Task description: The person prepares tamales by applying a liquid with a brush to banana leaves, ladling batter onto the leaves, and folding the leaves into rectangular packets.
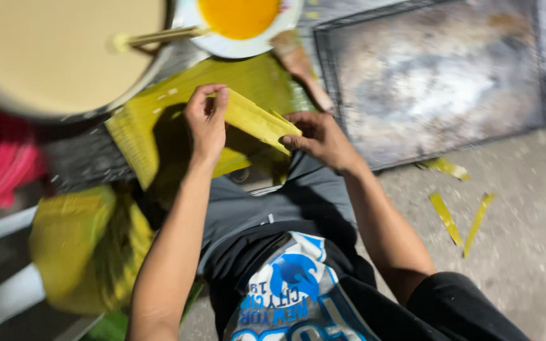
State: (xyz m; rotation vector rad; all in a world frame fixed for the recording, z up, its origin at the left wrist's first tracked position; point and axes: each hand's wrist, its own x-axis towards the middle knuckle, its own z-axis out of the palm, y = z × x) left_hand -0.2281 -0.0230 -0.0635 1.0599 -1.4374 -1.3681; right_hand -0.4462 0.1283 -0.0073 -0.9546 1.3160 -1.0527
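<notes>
My left hand [206, 121] and my right hand [321, 136] both grip a folded yellow-green leaf piece [257, 120], one at each end, holding it above my lap. Under it lies a larger flat leaf sheet [140, 126] of the same colour. My left fingers pinch the leaf's upper left corner. My right fingers pinch its right tip.
A big round pan of pale batter [58, 50] sits at top left with a stick [159, 36] across it. A white bowl of orange liquid [238, 19] is beside it. A flat metal tray [437, 76] lies at right. Leaf strips [459, 218] litter the concrete floor. A leaf pile [86, 246] lies lower left.
</notes>
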